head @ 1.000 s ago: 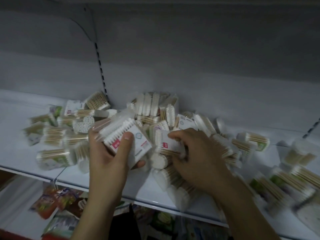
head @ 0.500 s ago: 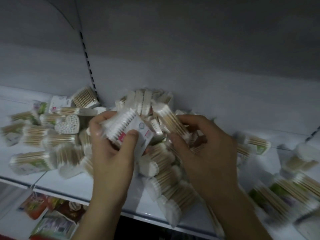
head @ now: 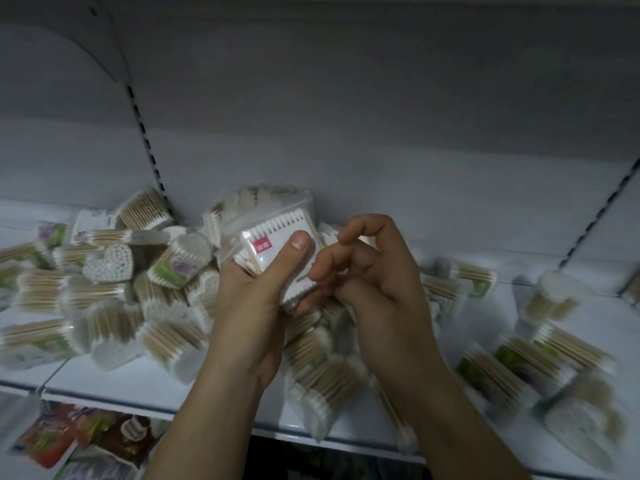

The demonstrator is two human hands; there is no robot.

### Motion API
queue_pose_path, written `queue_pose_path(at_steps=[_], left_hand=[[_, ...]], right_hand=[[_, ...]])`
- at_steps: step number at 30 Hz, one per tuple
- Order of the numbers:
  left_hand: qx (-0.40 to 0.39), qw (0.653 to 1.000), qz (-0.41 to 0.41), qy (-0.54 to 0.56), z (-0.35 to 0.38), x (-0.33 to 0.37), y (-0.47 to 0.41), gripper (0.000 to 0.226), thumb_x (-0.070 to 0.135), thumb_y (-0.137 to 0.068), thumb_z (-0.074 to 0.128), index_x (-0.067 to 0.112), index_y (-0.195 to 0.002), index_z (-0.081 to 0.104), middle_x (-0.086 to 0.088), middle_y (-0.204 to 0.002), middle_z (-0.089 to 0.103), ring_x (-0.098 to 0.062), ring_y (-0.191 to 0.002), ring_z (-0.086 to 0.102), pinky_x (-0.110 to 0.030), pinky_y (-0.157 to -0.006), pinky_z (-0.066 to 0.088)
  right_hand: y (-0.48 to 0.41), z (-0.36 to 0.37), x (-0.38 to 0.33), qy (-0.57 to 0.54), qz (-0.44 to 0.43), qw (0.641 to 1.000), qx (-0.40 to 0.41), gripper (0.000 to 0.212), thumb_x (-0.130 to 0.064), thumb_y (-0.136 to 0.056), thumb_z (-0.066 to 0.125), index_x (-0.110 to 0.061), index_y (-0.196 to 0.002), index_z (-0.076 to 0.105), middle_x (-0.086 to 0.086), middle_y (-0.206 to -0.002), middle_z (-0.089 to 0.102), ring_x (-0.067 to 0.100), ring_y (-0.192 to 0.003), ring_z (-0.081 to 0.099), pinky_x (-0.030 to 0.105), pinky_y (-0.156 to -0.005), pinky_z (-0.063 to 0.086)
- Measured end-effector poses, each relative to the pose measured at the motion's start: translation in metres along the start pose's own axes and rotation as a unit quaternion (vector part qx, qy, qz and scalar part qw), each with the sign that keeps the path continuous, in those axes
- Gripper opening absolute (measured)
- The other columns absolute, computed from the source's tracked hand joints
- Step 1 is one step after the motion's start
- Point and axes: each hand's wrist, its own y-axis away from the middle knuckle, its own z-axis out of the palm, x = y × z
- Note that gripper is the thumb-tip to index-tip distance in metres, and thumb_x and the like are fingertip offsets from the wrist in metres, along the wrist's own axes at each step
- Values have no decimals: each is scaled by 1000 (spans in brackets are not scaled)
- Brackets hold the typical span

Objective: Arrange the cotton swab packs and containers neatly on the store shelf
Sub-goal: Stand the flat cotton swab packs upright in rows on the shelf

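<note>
Cotton swab packs in clear plastic wrap, with pale wooden sticks and white tips (head: 34,336), lie heaped in disorder across a white metal store shelf (head: 138,386), above which a person's two bare hands meet. The left hand (head: 252,306) grips a flat clear pack of white-tipped swabs with a white card and pink label (head: 277,237), thumb pressed on its front and fingers wrapped behind. This pack is raised above the middle of the heap, and the edge of a second pack shows behind it. The right hand (head: 374,282) sits just beside the pack's right edge with fingers curled; whether it pinches anything cannot be told.

A clear heart-shaped container (head: 109,265) at left stands packed with swabs, white tips facing out. A clear round tub of wooden-stick swabs (head: 557,299) stands apart at right. Several packs carry green and purple labels, their print too blurred to read.

Much of the heap is smeared by motion blur, and packs at both edges are cut off. Below the shelf, red and brown packets (head: 52,441) show only in part.
</note>
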Motion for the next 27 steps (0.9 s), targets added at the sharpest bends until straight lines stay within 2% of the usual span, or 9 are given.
queue_pose_path(at_steps=[2,4,6,8,11,18,21,24,27], left_hand=[[11,1000,-13,-6,3,0,2,27,15,-84,70,7,-110,67,-8,-88,74,-20,-75,72,-26,-52,53],[25,999,-17,-20,3,2,0,31,12,-87,70,5,-118,67,-9,-92,76,-22,-78,74,-27,-51,54],[36,999,-9,-26,1,1,-3,33,9,-92,68,1,-123,64,-10,-91,74,-22,-73,71,-26,-47,51],[35,999,-5,-26,0,0,-6,33,9,-91,67,0,-122,64,-10,-88,73,-21,-68,69,-25,-43,48],[22,999,-10,-27,-2,-4,-7,46,17,-82,70,0,-124,63,-13,-90,74,-23,-69,70,-25,-43,48],[16,999,-4,-51,-3,-6,-3,37,11,-84,67,1,-120,67,-15,-97,79,-24,-80,77,-26,-56,57],[15,997,4,-73,-8,-4,-5,45,15,-86,70,-2,-127,62,-19,-101,77,-24,-80,75,-25,-50,53],[18,991,35,-129,-12,2,-7,63,21,-84,80,2,-138,53,-17,-108,76,-27,-86,77,-30,-54,57],[28,979,80,-185,-13,8,-8,76,20,-81,82,20,-145,42,-5,-112,75,-20,-96,76,-36,-71,63]], right_hand=[[-7,-9,-8,-32,32,998,41,40,23,-72,36,-7,-95,48,13,-76,61,29,-63,56,39,-59,52],[-21,-30,-12,106,11,988,109,31,17,-77,47,-11,-87,55,5,-76,63,18,-64,56,31,-61,48],[-40,-53,-9,360,-10,927,107,21,-1,-82,64,-20,-90,61,-3,-84,64,14,-73,59,26,-70,46],[-57,-69,0,531,40,845,34,32,-23,-81,77,-25,-108,60,-5,-98,60,11,-85,57,23,-74,42],[-74,-81,15,604,132,784,-50,61,-47,-73,83,-30,-123,53,-3,-113,58,17,-99,57,28,-77,43],[-81,-89,14,596,43,801,25,31,-8,-82,64,-22,-110,63,-2,-102,69,17,-88,64,31,-79,55],[-75,-88,1,564,-56,817,107,34,3,-82,55,-17,-106,68,-2,-95,71,10,-81,65,20,-71,52],[-67,-82,-24,471,-88,865,151,25,5,-86,61,-18,-96,69,-10,-89,70,-1,-78,65,9,-67,46],[-53,-70,-53,290,8,950,117,22,4,-91,63,-16,-92,70,-3,-84,75,9,-77,71,24,-66,54]])
